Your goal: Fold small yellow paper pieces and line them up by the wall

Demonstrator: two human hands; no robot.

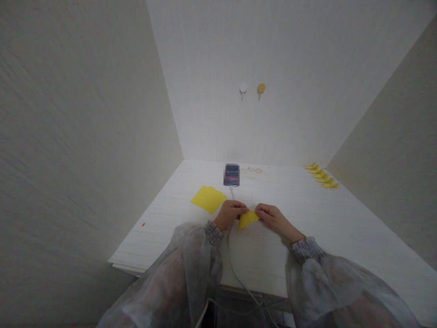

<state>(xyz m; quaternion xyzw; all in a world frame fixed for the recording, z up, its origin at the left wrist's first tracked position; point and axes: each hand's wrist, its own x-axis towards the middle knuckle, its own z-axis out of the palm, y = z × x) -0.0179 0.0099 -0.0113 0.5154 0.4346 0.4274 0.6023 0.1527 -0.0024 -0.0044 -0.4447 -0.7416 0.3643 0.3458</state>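
Observation:
A small folded piece of yellow paper point(247, 219) lies on the white table point(341, 218) between my two hands. My left hand point(230, 213) pinches its left edge, fingers curled over the paper. From the right, my right hand point(273, 218) presses and pinches the paper's right corner. Both wrists rest near the table's front middle. A stack of flat yellow paper sheets point(208, 199) lies just beyond and to the left of my left hand.
A phone point(231, 175) lies at the table's back middle, its white cable point(235, 269) running toward me between my arms. Several folded yellow pieces point(322, 176) line the back right corner. Walls close in on three sides; two hooks point(251, 89) hang on the back wall.

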